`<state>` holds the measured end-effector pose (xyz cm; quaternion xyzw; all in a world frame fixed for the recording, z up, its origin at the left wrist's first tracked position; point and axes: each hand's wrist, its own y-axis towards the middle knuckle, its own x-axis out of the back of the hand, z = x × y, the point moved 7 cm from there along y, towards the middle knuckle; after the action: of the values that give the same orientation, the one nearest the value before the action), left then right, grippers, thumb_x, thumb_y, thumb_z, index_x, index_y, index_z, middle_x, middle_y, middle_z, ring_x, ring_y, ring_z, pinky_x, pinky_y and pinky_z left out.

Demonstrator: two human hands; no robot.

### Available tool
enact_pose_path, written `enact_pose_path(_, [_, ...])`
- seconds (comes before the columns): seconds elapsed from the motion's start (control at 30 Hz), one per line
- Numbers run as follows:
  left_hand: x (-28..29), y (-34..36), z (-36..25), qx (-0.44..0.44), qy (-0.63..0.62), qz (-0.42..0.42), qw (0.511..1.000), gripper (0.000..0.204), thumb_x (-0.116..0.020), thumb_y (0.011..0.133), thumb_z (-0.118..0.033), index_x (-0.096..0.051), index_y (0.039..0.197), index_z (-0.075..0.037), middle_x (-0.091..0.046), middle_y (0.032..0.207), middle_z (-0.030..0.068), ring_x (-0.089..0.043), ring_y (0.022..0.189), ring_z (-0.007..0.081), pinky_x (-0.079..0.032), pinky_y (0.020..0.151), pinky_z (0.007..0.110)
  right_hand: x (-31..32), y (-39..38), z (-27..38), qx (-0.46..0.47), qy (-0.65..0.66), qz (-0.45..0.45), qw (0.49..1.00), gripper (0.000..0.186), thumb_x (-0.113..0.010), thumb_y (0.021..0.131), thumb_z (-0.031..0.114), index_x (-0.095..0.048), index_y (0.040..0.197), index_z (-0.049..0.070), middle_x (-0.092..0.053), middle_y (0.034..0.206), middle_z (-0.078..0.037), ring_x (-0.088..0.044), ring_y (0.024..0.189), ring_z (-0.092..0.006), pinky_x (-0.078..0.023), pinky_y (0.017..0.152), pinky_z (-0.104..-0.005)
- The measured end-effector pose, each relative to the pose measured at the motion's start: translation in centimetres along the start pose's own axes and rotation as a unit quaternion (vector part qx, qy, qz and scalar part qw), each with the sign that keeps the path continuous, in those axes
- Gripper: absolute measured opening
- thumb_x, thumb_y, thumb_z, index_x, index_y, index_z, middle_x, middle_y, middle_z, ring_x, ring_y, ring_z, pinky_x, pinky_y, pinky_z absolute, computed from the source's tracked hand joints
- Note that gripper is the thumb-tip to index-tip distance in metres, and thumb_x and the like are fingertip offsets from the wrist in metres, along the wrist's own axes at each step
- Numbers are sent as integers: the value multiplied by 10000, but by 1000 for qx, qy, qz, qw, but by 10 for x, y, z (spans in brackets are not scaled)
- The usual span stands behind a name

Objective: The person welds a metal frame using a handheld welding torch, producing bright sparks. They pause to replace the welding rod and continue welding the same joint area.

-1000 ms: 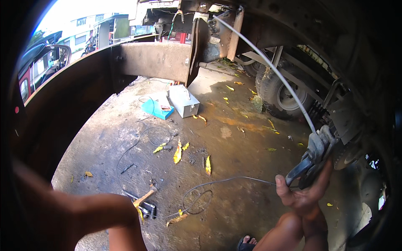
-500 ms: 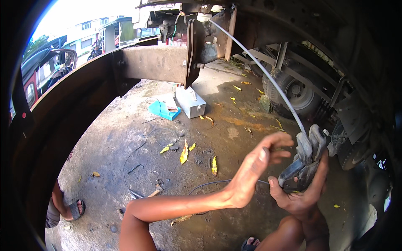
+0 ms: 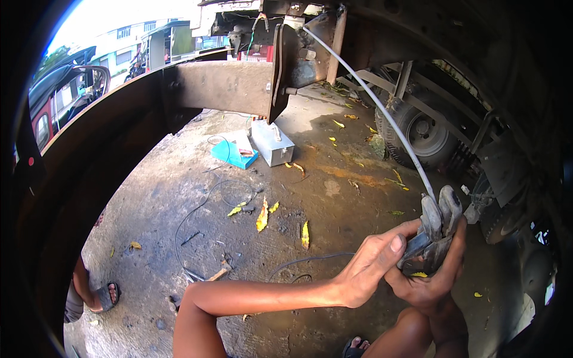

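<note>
In my right hand (image 3: 430, 289) is a dark grey, worn fitting (image 3: 431, 247) with two upright rounded lobes. The thumb lies to its left and the fingers wrap round its right side. From the lobes a grey cable (image 3: 382, 107) arcs up and away to the vehicle frame (image 3: 319, 51). My left hand (image 3: 373, 262) grips the fitting's left side, its fingertips partly hidden by the fitting and its thumb pointing up. I cannot make out the fitting's exact kind.
A rusty steel beam (image 3: 224, 83) with a bolted plate crosses overhead. On the wet ground are a silver metal box (image 3: 271, 143), a blue box (image 3: 234, 155), a hammer (image 3: 221, 271), thin wire and yellow leaves (image 3: 262, 215). Another person's sandalled foot (image 3: 107, 297) is at left; a wheel (image 3: 424, 132) stands right.
My left hand has moved right onto the fitting, from open in the air beside it. The right hand keeps its hold, and the fitting's lobes sit slightly lower.
</note>
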<state>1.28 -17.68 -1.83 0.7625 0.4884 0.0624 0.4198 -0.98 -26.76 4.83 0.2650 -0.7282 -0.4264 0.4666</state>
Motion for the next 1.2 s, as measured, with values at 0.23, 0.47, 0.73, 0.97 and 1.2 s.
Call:
enact_pose_path(0.23, [-3,-2,0,3,-9,-3,1000,690,-322,1048,-494,-416,1403,91,-612,1227,158,-548,1143,195,-398,1026,329,4,1,4,9,-7,3,1000,912,-840,719,276,-353,1327,-197,-605,1102,-293,-706,875,-379,-589,728,-414])
enact_pose_path(0.47, [-1,-3,3,-11,-1,-7,1000,688,-319,1050,-487,-421,1398,97,-613,1224,164,-553,1149,201,-403,1027,335,2,-5,3,8,-10,3,1000,904,-837,736,295,-356,1321,-198,-574,1137,-318,-701,854,-375,-591,710,-412])
enact_pose_path(0.73, [1,-5,0,-1,20,6,1000,709,-329,1041,-501,-412,1400,106,-598,1258,204,-556,1185,246,-406,1033,359,0,-8,1,8,2,-11,1000,939,-821,760,354,-327,1340,-194,-568,1160,-310,-694,886,-366,-581,742,-408])
enact_pose_path(0.97, [-5,-4,-5,-60,73,21,995,700,-349,1033,-476,-402,1397,119,-555,1328,267,-535,1264,343,-396,1063,396,6,-38,-9,-56,22,-7,998,1047,-812,756,500,-296,1359,-182,-544,1216,-280,-641,1018,-340,-536,839,-407])
enact_pose_path(1.2, [0,-7,1,-42,59,-1,997,686,-362,1038,-452,-399,1396,131,-573,1304,248,-549,1235,305,-396,1059,388,4,-8,-3,-10,35,17,999,1016,-838,743,405,-292,1357,-193,-587,1137,-285,-678,925,-360,-558,766,-408])
